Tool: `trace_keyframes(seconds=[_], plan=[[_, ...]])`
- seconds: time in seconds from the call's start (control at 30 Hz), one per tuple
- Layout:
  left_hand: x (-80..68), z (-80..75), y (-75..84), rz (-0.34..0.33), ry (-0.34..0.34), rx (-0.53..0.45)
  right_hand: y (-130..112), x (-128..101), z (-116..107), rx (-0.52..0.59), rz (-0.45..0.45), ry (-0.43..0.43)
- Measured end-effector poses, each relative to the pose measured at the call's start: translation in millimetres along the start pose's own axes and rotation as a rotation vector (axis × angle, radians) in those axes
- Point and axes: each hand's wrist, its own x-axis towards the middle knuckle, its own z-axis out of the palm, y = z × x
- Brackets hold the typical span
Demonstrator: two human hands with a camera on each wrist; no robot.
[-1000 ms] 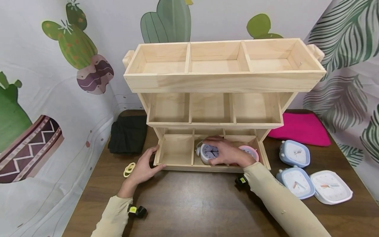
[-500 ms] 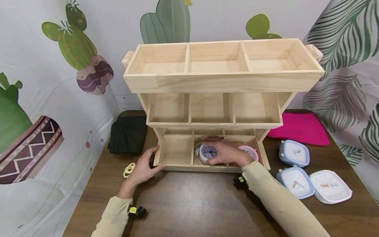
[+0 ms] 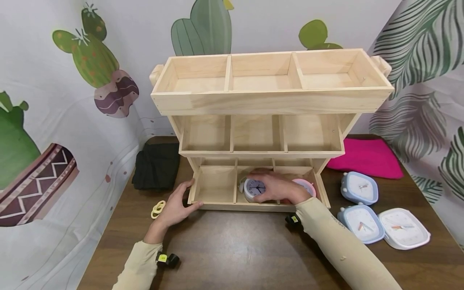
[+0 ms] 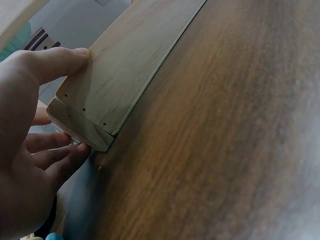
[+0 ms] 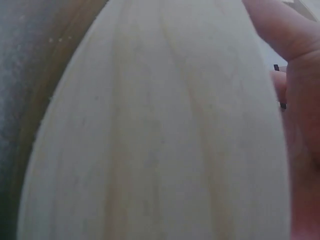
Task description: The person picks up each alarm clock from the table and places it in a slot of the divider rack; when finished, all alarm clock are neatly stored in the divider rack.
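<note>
A three-tier wooden rack (image 3: 270,100) stands on the brown table (image 3: 235,249). My right hand (image 3: 277,188) grips a small round white alarm clock (image 3: 253,188) inside the middle compartment of the bottom tier. A pink clock (image 3: 306,186) lies in the compartment to its right, partly hidden by my hand. My left hand (image 3: 177,205) holds the rack's bottom left corner (image 4: 82,127), thumb on the front board and fingers round the side. The right wrist view shows only the pale front board (image 5: 150,130) and part of my hand (image 5: 300,75).
Two light-blue square clocks (image 3: 359,187) (image 3: 360,223) and a white one (image 3: 404,228) lie on the table at the right. A pink cloth (image 3: 366,158) lies behind them. A black cloth (image 3: 156,165) and yellow rings (image 3: 158,208) are left of the rack.
My right hand has lowered the white clock slightly deeper into the middle bottom compartment. My left hand has stayed on the rack's corner.
</note>
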Motion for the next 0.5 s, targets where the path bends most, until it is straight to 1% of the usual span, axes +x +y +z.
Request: trace_keyframes(seconds=[0.2,0.37,0.43,0.5], plan=[[0.2,0.7,0.3,0.004,0.003,-0.005,-0.5,-1.2,-3.3,0.025,-0.003,-0.014],[0.6,0.6,1.5,0.004,-0.003,-0.004,0.6,-3.8,-5.6,0.030,-0.023,0.015],[0.5,0.4,1.7,0.004,-0.005,-0.007,0.7,-5.7,-7.2,0.054,-0.024,0.034],[0.4,0.2,1.6,0.004,-0.004,-0.007,0.2,-9.0,-9.6,0.108,-0.013,0.055]])
